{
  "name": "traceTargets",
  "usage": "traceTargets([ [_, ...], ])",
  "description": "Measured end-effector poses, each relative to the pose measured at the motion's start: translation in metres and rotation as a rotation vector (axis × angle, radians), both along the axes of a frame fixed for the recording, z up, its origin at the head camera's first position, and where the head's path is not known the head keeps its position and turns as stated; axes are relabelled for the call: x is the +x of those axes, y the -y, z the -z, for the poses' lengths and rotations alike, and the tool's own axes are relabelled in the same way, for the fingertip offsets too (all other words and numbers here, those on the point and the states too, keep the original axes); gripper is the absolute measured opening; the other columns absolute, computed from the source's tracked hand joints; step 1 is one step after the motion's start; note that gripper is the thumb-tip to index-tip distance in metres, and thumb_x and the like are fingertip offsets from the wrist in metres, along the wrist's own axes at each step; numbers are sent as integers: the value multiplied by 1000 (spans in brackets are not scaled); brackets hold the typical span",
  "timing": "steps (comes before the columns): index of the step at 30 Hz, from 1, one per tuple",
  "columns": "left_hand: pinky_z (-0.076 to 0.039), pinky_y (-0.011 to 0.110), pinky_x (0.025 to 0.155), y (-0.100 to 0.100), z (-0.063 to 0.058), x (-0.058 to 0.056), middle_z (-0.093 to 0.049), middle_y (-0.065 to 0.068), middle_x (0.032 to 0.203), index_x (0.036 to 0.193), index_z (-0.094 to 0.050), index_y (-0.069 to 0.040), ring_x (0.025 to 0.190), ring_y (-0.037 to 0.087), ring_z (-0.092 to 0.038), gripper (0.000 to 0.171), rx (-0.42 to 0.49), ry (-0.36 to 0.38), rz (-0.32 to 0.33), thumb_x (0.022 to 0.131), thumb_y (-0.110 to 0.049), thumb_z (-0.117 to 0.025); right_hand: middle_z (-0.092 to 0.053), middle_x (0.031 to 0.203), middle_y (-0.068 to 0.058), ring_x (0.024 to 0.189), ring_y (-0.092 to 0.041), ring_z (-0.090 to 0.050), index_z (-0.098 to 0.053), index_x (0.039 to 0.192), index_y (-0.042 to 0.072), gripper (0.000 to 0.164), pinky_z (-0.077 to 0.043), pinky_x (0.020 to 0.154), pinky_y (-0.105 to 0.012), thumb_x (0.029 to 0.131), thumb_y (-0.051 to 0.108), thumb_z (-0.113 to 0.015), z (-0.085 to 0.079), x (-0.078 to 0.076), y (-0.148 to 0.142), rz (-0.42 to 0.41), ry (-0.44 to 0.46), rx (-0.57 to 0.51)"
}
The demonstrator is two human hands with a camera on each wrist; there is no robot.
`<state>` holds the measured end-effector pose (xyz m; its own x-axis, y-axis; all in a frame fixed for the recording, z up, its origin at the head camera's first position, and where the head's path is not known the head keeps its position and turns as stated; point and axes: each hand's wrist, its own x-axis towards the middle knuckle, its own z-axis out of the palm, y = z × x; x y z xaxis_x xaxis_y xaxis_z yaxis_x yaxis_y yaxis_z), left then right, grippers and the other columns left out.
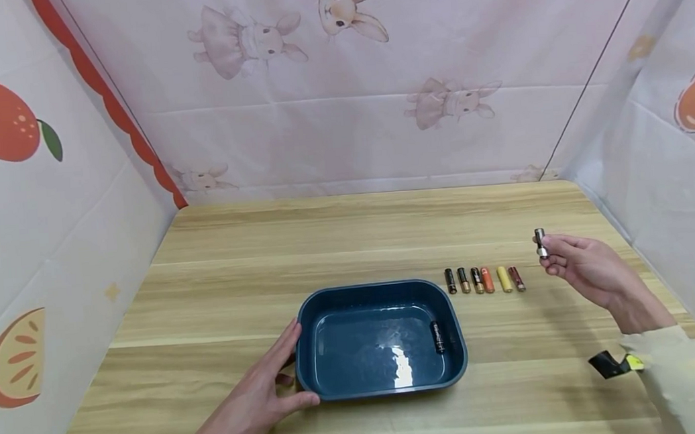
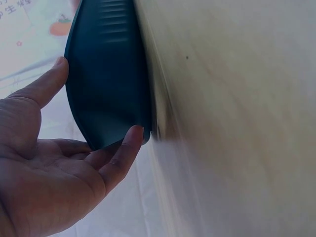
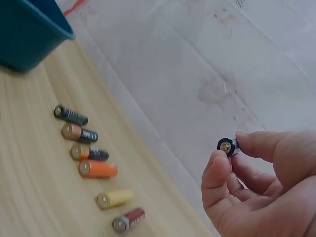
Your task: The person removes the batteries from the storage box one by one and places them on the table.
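Between the thumb and fingertips of my right hand (image 1: 593, 270) a dark battery with a silvery end (image 1: 540, 244) is pinched, raised above the right part of the table. Its round end faces the camera in the right wrist view. My left hand (image 1: 257, 391) rests against the left end of a dark blue rectangular basin (image 1: 390, 394), thumb and fingers spread along its outer wall and rim. Inside the basin, by its right wall, lies one black battery (image 1: 437, 337).
A row of batteries lies right of the basin: several dark ones, among them a black one (image 1: 451, 281), then an orange one (image 1: 488, 280), a yellow one (image 1: 504, 279) and a dark red one (image 1: 516, 278). Printed cloth walls (image 1: 348, 143) enclose the wooden table (image 1: 209, 321).
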<state>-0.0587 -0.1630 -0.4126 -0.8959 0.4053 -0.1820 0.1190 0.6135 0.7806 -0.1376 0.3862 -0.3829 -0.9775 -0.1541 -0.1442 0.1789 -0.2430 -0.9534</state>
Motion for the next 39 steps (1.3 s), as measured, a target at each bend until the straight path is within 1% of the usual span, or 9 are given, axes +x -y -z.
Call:
traceTargets([
  [3, -38, 54, 114, 0, 0, 0, -12, -1, 172, 166, -21, -16, 152, 31, -27, 108, -6, 6, -4, 84, -43, -85, -66, 94, -3, 82, -13, -65, -75, 103, 6, 24, -56, 71, -22, 109, 6, -51, 6, 0, -5, 6, 14, -8],
  [7, -36, 55, 115, 0, 0, 0, -12, -2, 172, 166, -21, -17, 153, 31, -27, 108, -4, 16, -9, 84, -42, -86, -67, 92, -2, 81, -13, -66, -77, 101, 7, 25, -57, 70, -22, 108, 7, -53, 13, -1, -10, 28, 27, 13],
  [9, -40, 52, 114, 0, 1, 0, -12, -1, 172, 166, -20, -17, 152, 31, -29, 108, -2, 19, -8, 84, -42, -86, -67, 92, -3, 81, -13, -66, -78, 101, 8, 24, -58, 70, -22, 108, 8, -55, 15, -1, -12, 41, 37, 35],
  [16, -54, 37, 99, 0, 0, 1, -11, 3, 173, 167, -19, -17, 138, 30, -49, 107, 34, 35, 1, 86, -40, -85, -69, 90, -2, 79, -12, -67, -79, 96, 17, 24, -59, 71, -22, 106, 9, -58, 27, -1, -15, 74, 61, 164],
  [20, -53, 36, 100, 0, 0, 1, -11, 3, 173, 167, -19, -16, 139, 30, -47, 107, 30, 29, 7, 86, -40, -85, -70, 88, -2, 77, -12, -67, -78, 93, 20, 21, -59, 68, -23, 105, 13, -62, 33, -2, -14, 97, 89, 263],
  [25, -51, 40, 103, 0, 0, 1, -11, 3, 173, 167, -19, -17, 146, 32, -39, 107, 18, 25, 3, 86, -41, -85, -71, 83, -1, 72, -9, -66, -76, 96, 13, 16, -58, 64, -23, 104, 19, -65, 39, -3, -12, 109, 126, 424],
  [30, -50, 41, 105, 0, 0, 1, -12, 2, 172, 167, -19, -18, 147, 31, -38, 107, 12, 24, 0, 86, -42, -85, -70, 83, 1, 71, -7, -65, -75, 102, 3, 19, -58, 63, -22, 104, 19, -65, 45, -3, -8, 118, 132, 524],
  [36, -52, 42, 103, 0, -1, -1, -12, 6, 173, 167, -19, -16, 147, 35, -37, 106, 21, 11, 11, 87, -43, -83, -69, 81, 1, 67, -6, -64, -62, 123, -19, 42, -58, 62, -24, 105, 20, -64, 50, -2, -3, 102, 103, 687],
  [39, -52, 42, 103, 0, -1, -1, -11, 6, 173, 167, -19, -16, 147, 35, -37, 106, 22, 16, 12, 86, -44, -83, -69, 80, 0, 65, -8, -64, -57, 127, -23, 48, -58, 60, -25, 106, 20, -62, 53, -1, -1, 87, 74, 791],
])
